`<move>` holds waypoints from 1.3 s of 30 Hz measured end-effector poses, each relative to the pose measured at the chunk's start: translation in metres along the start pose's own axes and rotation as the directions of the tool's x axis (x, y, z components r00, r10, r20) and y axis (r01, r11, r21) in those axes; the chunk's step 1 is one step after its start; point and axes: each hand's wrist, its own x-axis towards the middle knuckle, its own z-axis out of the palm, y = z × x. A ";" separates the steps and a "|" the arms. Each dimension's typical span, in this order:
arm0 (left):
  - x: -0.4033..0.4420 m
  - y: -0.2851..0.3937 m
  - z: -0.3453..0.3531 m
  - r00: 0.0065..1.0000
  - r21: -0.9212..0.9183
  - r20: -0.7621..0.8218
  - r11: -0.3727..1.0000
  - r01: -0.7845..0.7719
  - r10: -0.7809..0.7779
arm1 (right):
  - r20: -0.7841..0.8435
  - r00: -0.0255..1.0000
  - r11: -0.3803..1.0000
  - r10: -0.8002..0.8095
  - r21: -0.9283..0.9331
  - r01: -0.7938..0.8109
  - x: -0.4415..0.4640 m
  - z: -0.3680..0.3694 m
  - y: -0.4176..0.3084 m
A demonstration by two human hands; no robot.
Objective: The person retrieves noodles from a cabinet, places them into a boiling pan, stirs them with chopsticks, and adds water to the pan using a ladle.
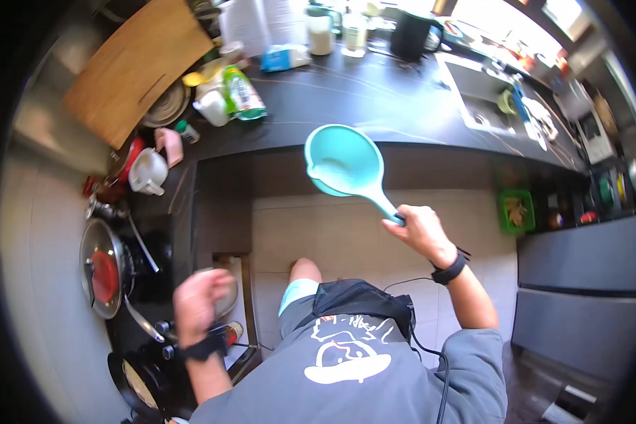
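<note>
A turquoise water dipper with a round bowl and a pouring lip is in my right hand, whose fingers are wrapped round the end of its handle. The bowl is raised in front of the counter edge, its inside facing me. My left hand is low on the left, over the edge of an open drawer. Motion blurs its fingers, so I cannot make out whether they hold anything. Near it on the stove is a pan with a glass lid, something red showing through.
The dark counter runs across the front, with a sink at its right. A wooden board, a green packet, a white jug and a black pitcher stand on it. A green basket is at the right.
</note>
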 end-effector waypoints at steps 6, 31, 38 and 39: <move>0.060 -0.048 0.252 0.681 -0.161 0.732 0.969 0.187 -0.009 | 0.001 0.997 0.997 0.073 0.024 -0.073 -0.015 -0.002 0.020; 0.241 0.108 0.693 0.494 0.032 0.854 0.963 0.267 -0.165 | -0.209 0.810 0.668 0.548 -0.474 -0.574 0.121 -0.323 0.597; 0.250 0.108 0.828 0.720 -0.041 0.682 0.976 0.213 -0.128 | -0.132 0.954 0.718 0.270 -0.632 -0.291 0.320 -0.386 0.752; 0.248 0.109 0.848 0.742 -0.068 0.655 0.967 0.245 -0.142 | -0.036 0.965 0.723 0.260 -0.655 -0.219 0.354 -0.382 0.764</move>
